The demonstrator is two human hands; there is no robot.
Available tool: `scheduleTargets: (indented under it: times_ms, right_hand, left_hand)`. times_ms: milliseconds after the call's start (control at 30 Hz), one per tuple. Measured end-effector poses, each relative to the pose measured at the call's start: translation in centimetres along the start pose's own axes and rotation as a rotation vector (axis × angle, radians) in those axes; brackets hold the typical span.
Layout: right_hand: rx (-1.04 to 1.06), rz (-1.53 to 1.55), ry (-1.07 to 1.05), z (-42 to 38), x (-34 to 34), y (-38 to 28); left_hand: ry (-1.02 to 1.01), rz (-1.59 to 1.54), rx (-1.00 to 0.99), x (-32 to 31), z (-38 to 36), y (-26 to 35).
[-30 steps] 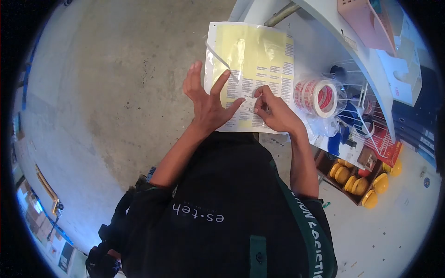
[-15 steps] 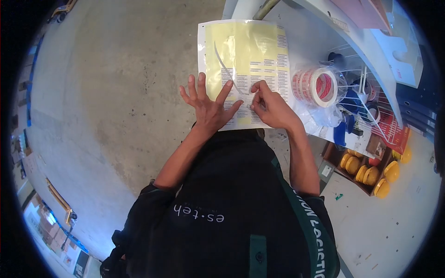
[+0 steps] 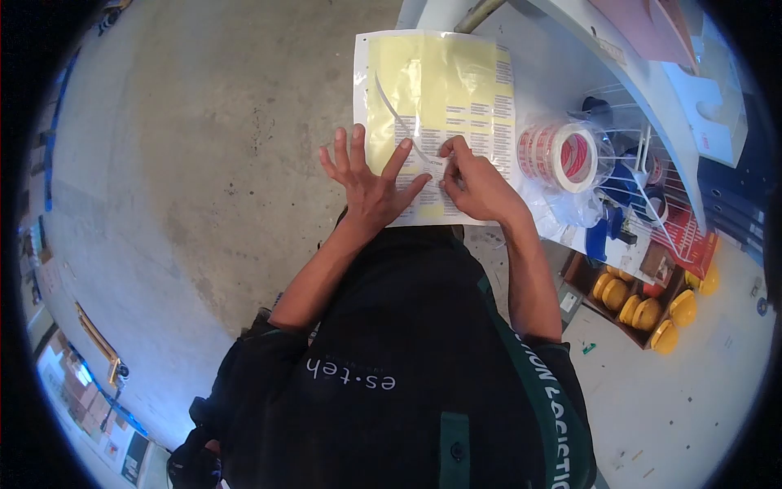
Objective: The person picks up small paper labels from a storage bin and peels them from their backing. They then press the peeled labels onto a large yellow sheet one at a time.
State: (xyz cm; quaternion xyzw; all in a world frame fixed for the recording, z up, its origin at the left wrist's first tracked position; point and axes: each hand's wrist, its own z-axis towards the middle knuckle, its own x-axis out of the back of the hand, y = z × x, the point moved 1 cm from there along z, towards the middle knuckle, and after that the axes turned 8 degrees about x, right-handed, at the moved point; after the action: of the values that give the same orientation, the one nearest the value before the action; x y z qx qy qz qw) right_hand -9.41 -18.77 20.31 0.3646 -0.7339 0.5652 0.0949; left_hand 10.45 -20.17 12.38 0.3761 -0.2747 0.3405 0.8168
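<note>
A sheet of sticker labels (image 3: 476,73) lies in front of me, its upper part bare yellow backing and its lower part rows of small printed labels. On it rests a thin, curved white strip (image 3: 393,110), running down to a small printed label (image 3: 434,165) between my hands. My left hand (image 3: 371,187) presses on the sheet with its fingers spread, thumb and forefinger beside that label. My right hand (image 3: 481,183) is closed in a pinch at the label's right edge; its fingertips partly hide what they grip.
To the right, plastic-wrapped tape rolls (image 3: 566,156) sit on a white table (image 3: 529,65). A white wire rack (image 3: 643,155) stands beyond them. Lower right, a box holds several yellow hard hats (image 3: 639,310). Concrete floor (image 3: 244,147) stretches to the left.
The view has shifted slightly, so the sheet sits a little farther right. Both hands keep nearly the same places, with the right fingers still pinched at the label.
</note>
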Motion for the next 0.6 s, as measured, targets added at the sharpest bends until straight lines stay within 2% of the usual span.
scheduleTargets:
  times_ms: [133,600]
  right_hand:
    - [-0.063,-0.010,-0.014,0.17,0.00,-0.47]
    - [-0.049,-0.155,0.028,0.38,-0.56,-0.67]
  left_hand:
    - [0.017,-0.040,0.056,-0.23,-0.39,0.13]
    - [0.019,-0.061,0.052,-0.11,-0.27,0.31]
